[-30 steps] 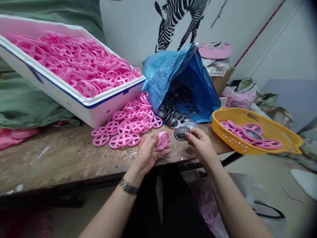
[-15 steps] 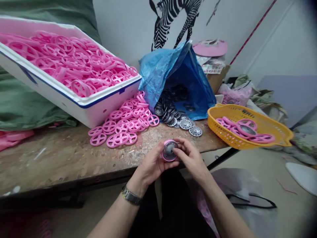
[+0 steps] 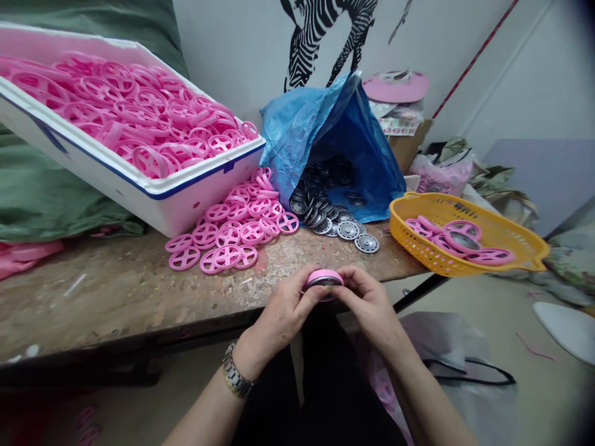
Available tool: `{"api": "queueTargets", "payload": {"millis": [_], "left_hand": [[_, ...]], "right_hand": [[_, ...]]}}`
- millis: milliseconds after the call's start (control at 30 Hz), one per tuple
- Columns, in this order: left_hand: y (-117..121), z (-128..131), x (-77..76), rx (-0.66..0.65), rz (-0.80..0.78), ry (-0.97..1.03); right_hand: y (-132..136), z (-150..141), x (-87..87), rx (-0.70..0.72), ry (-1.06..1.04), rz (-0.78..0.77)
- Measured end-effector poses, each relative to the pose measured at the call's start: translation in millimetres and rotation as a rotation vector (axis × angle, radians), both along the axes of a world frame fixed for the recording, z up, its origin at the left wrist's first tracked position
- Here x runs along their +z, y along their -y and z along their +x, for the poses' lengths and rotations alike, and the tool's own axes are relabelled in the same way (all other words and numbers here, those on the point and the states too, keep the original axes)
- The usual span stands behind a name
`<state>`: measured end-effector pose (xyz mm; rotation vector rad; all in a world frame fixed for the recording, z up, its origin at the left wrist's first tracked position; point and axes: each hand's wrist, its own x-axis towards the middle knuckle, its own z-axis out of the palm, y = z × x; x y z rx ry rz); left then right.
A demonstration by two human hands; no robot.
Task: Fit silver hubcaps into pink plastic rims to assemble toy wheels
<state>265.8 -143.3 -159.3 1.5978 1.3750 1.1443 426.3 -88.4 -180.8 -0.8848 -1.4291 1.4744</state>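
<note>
Left hand [image 3: 284, 310], right hand [image 3: 369, 305]: both grips clamped on round pink plastic wheel [image 3: 324, 274] plus grey disc [image 3: 324, 281], near brown wooden desk [image 3: 153, 291] edge. Uneven thumb pressure could tilt disc.

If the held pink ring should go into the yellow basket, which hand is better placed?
Probably the right hand: it and the left hand both hold the pink ring, but the yellow basket stands to the right, nearer to the right hand.
</note>
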Motion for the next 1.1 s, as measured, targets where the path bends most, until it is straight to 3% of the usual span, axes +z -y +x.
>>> {"api": "queueTargets", "payload": {"millis": [367,467,667,900,1100], "left_hand": [[3,13,-5.8,0.12,0.093,-0.078],[1,13,-5.4,0.11,0.032,-0.035],[1,3,-1.3,-0.045,-0.212,0.188],[2,5,-9.3,0.046,-0.207,0.198],[1,11,-7.0,0.066,-0.163,0.142]], "right_hand": [[16,-1,-2.0,-0.045,0.061,0.07],[14,-1,-2.7,-0.043,0.035,0.033],[4,-1,-3.8,-0.065,-0.016,-0.101],[8,-4,-9.7,0.011,-0.043,-0.094],[11,-2,-18.1,-0.07,-0.023,-0.091]]}}
